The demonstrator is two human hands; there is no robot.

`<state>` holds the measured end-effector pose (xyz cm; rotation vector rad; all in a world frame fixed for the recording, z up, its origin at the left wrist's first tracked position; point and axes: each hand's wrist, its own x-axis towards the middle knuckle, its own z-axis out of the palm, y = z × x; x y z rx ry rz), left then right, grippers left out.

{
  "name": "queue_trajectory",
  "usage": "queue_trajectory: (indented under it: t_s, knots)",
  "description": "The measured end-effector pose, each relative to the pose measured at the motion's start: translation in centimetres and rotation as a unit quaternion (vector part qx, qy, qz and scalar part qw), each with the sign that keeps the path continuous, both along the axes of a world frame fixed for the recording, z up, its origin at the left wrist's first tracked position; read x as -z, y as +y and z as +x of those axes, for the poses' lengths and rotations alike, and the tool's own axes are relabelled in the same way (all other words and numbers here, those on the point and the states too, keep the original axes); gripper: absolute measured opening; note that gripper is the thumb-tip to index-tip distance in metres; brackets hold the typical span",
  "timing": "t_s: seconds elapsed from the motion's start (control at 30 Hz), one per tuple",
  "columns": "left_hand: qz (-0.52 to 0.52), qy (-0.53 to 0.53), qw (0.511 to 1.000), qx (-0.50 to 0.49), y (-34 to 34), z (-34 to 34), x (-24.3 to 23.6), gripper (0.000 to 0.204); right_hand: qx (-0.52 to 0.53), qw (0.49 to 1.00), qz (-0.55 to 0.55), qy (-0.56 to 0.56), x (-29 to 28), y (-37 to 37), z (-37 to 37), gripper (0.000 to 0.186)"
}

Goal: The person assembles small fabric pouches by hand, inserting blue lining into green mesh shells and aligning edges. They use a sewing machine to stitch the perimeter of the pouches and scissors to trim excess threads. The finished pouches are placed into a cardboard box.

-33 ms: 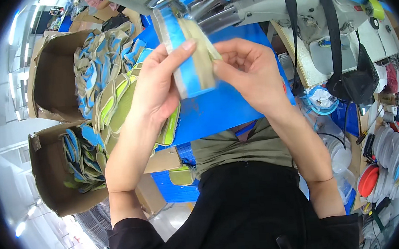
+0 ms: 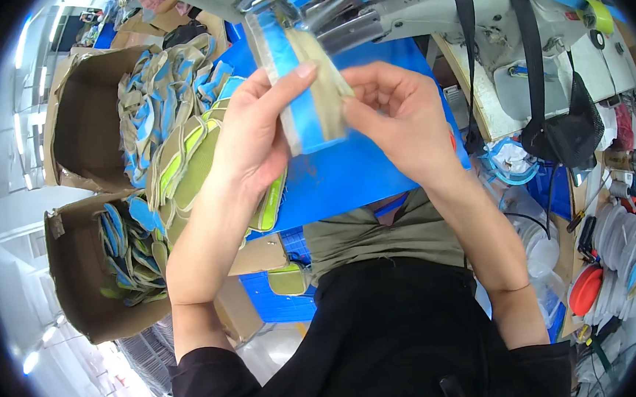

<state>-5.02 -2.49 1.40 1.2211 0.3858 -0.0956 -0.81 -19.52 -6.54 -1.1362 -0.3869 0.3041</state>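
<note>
The left hand (image 2: 258, 129) pinches a blue-and-beige cloth (image 2: 303, 111) above the blue table (image 2: 346, 185), by the grey machine (image 2: 423, 15); the right hand (image 2: 404, 119) pinches its edge. A red label (image 2: 570, 13) is too small to read.

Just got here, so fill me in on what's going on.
A person is holding a blue-and-beige fabric piece over a blue work surface. The left hand has its thumb across the top, while the right hand pinches the right edge. The far end reaches up to the metal parts of a grey machine. Green-and-olive pieces are piled to the left, beside a cardboard box holding more pieces.
</note>
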Motion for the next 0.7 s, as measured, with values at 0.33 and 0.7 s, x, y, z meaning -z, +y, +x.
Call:
queue_trajectory:
  t_s: [0.33,0.7]
  knots:
    - [-0.004,-0.002,1.0,-0.023,0.0,0.8,1.0,0.022,-0.005,1.0,0.013,0.005,-0.3,0.5,0.0,0.021]
    - [-0.013,-0.035,0.999,-0.022,1.3,2.3,1.3,0.023,-0.011,0.998,0.032,0.044,-0.9,1.6,0.8,0.02]
